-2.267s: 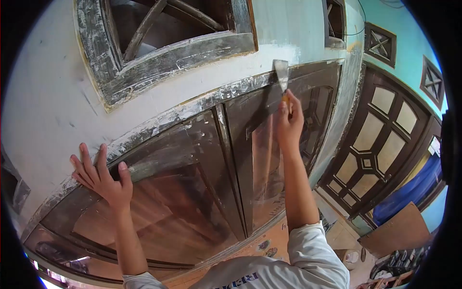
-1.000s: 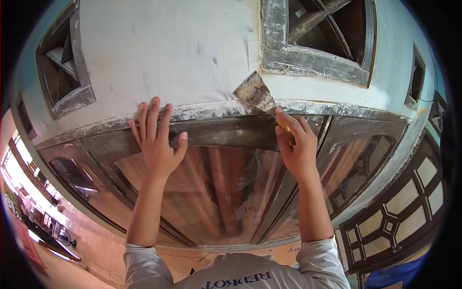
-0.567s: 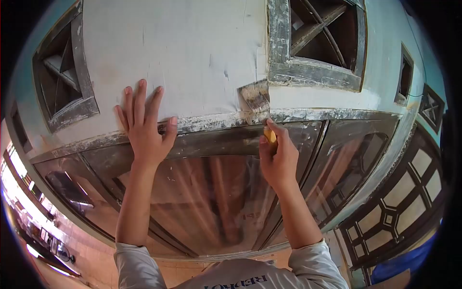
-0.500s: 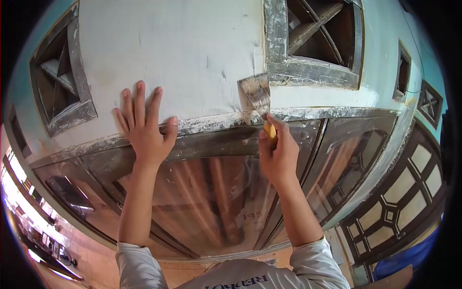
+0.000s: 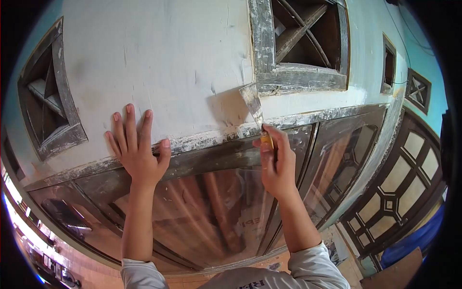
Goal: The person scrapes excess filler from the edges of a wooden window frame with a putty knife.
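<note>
pale, scuffed wall point(image 5: 168, 58) fills twelve o'clock, above dark-framed glass windows point(image 5: 207, 207); the right hand point(image 5: 279, 164), toward four o'clock from centre, is closed around the scraper's yellow handle point(image 5: 267, 140), the blade point(image 5: 251, 101) angled up near the wooden vent frame point(image 5: 303, 81); the left hand point(image 5: 139, 156), at eight o'clock, lies flat, fingers spread.

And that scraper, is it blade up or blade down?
The scraper is blade up: its wide end shows above the right hand, which grips the yellow handle.
</note>
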`<action>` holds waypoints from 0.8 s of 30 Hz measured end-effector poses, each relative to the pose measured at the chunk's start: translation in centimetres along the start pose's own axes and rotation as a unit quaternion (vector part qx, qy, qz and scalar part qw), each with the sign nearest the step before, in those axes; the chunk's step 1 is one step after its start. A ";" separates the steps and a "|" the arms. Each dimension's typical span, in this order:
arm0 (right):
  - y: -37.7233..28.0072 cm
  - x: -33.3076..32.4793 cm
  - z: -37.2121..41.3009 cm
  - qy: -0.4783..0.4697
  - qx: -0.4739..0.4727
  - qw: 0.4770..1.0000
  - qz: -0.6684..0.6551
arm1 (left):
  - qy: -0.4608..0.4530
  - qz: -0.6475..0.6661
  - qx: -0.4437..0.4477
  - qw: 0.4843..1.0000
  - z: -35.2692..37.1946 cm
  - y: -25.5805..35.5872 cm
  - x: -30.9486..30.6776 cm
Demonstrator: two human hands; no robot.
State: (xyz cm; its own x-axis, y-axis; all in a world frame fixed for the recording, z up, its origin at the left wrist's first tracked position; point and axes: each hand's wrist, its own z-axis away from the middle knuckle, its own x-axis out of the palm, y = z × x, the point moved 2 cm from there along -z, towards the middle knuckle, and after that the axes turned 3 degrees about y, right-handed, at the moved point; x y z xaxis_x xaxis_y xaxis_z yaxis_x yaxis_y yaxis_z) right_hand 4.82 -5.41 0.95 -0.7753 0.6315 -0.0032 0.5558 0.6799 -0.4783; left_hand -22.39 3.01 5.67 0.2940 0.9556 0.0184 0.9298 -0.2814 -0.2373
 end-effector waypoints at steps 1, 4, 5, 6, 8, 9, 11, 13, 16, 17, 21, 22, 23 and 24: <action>0.2 -0.1 0.0 0.001 -0.001 1.000 0.001 | 0.001 0.001 0.000 1.000 0.0 0.0 0.0; 1.1 -0.1 0.1 0.005 0.039 0.998 -0.058 | 0.008 0.003 0.002 1.000 0.0 0.1 0.0; 1.2 0.1 0.1 0.015 0.054 0.994 -0.095 | 0.004 0.002 0.000 1.000 0.0 0.1 -0.1; 1.3 0.3 0.1 0.026 0.068 0.989 -0.131 | 0.001 0.001 0.000 1.000 0.0 0.2 -0.1; 1.1 0.2 -0.2 0.023 0.096 0.985 -0.144 | 0.004 -0.001 0.002 1.000 0.0 0.1 0.0; 1.2 0.3 -0.4 0.011 0.097 0.983 -0.156 | 0.003 -0.003 0.003 1.000 0.0 0.1 0.0; 1.2 0.4 -0.8 -0.006 0.087 0.982 -0.170 | 0.004 -0.004 0.005 1.000 0.0 0.2 0.0; 1.3 0.4 -1.1 -0.010 0.092 0.980 -0.179 | 0.004 -0.007 0.005 1.000 0.0 0.2 0.0; 1.4 0.4 -1.3 -0.019 0.094 0.977 -0.192 | 0.007 -0.008 0.005 1.000 -0.1 0.3 0.0; 1.4 0.4 -1.2 -0.023 0.093 0.976 -0.196 | 0.005 -0.010 0.005 1.000 0.0 0.3 0.0; 1.9 0.2 -1.1 -0.021 0.078 0.982 -0.170 | 0.006 -0.010 0.006 1.000 -0.1 0.4 0.0; 2.0 0.1 -1.0 -0.022 0.064 0.986 -0.153 | 0.006 -0.011 0.006 1.000 -0.1 0.4 0.0; 2.0 0.1 -1.0 -0.023 0.049 0.989 -0.136 | 0.007 -0.011 0.008 1.000 -0.1 0.4 0.0; 2.0 0.2 -1.1 -0.024 0.049 0.989 -0.136 | 0.008 -0.012 0.008 1.000 0.0 0.4 0.0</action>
State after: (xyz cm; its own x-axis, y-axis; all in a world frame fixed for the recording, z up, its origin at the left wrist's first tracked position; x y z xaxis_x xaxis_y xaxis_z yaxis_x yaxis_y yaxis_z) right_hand 6.11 -3.53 0.95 -0.9070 0.4099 0.0967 0.2948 0.7820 -0.5492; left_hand -22.06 2.90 5.61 0.2756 0.9605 0.0398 0.9329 -0.2572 -0.2521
